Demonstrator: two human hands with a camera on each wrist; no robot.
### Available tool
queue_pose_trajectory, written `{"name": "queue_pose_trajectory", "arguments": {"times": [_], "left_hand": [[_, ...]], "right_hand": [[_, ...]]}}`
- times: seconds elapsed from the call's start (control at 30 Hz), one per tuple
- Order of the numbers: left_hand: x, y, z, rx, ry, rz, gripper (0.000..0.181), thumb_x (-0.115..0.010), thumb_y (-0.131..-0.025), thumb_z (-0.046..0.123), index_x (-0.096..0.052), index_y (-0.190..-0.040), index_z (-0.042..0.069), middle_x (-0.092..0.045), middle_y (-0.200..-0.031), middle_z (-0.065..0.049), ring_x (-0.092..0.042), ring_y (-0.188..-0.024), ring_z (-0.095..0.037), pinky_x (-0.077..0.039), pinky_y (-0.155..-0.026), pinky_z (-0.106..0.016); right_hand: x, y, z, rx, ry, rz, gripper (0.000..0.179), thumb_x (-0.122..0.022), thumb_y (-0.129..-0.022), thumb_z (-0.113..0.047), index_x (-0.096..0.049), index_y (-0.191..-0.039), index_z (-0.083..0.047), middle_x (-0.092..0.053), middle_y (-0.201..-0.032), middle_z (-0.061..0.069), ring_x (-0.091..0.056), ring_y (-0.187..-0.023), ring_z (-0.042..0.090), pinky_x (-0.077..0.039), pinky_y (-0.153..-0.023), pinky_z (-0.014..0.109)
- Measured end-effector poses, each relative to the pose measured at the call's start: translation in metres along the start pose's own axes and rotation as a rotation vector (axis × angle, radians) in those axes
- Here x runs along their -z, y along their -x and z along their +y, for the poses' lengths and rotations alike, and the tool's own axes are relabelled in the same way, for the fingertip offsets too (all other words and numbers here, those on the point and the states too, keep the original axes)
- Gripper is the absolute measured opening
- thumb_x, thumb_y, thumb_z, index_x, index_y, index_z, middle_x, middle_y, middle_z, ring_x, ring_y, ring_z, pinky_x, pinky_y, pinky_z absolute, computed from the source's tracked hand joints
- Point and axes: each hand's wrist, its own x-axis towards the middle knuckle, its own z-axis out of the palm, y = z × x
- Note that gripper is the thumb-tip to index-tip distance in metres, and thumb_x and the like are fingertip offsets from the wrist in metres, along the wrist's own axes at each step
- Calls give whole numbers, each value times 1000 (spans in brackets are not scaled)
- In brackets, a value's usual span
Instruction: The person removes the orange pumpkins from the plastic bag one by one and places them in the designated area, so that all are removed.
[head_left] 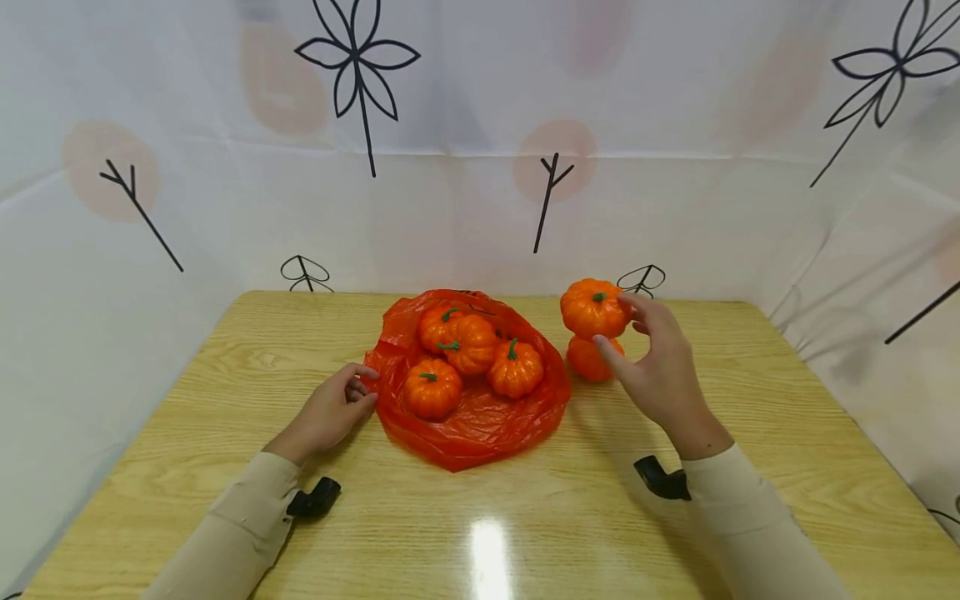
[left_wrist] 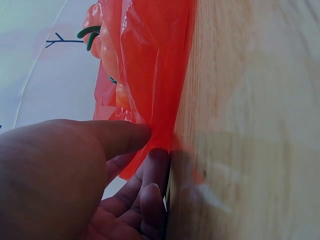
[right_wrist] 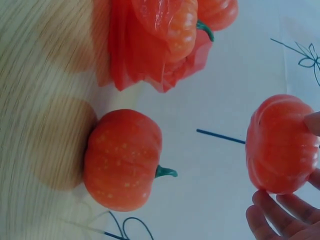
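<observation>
My right hand (head_left: 663, 371) grips a small orange pumpkin (head_left: 588, 310) between thumb and fingers, raised to the right of the bag. Below it, a second pumpkin (right_wrist: 122, 160) with a green stem sits on the table; in the head view the held one partly covers it. A red plastic bag (head_left: 502, 429) lies spread with its mouth open, and several pumpkins (head_left: 432, 389) with green stems rest inside. At the bag's left edge, my left hand (head_left: 327, 417) pinches the thin plastic, the thumb on one side and fingers low by the tabletop in the left wrist view.
The light wood table (head_left: 247, 367) extends on both sides of the bag. Behind it hangs a white cloth (head_left: 450, 217) with drawn flowers and twigs. A black wrist mount (head_left: 318, 497) juts from the left sleeve, and another black mount (head_left: 660, 479) from the right.
</observation>
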Motion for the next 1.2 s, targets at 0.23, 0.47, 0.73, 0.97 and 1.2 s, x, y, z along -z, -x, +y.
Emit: {"name": "queue_pose_trajectory", "arguments": {"times": [0.23,0.47,0.73,0.97,1.2], "left_hand": [[0,0,0,3,-4,0,28,-62,-99,14,-55,-125,8,-62,-102,-10,-60,-89,-17,-51,-83,-33],[0,1,1,0,-4,0,28,-62,-99,15,-55,-125,8,-62,-102,-10,-60,-89,-18,-51,-83,-33],[0,1,1,7,-2,2,27,-62,-99,14,-55,-124,9,-62,-102,-9,-60,-88,-17,-51,-83,-32],[0,0,1,-6,-1,3,27,-62,-99,14,-55,-125,8,-62,-101,-10,-60,-88,-17,-51,-83,-33],[-1,1,0,-6,2,8,27,-62,-99,13,-55,-124,7,-62,-101,-10,-61,-88,-17,-52,-82,-32]], "right_hand": [[3,-1,3,-45,6,12,59,-76,-86,-4,-49,-137,3,-54,-134,23,-54,-119,38,-48,-97,59],[4,-1,8,-70,-1,11,59,-75,-87,-5,-48,-139,1,-53,-135,23,-53,-118,39,-47,-98,60],[6,-1,10,-97,8,11,59,-74,-88,-7,-48,-140,1,-52,-136,24,-52,-118,42,-45,-98,62],[8,-3,13,-115,24,25,58,-74,-89,-10,-48,-140,2,-52,-136,25,-53,-116,42,-45,-98,61],[8,-2,17,-148,43,20,58,-73,-90,-13,-48,-141,2,-52,-137,25,-53,-114,43,-45,-98,61]]}}
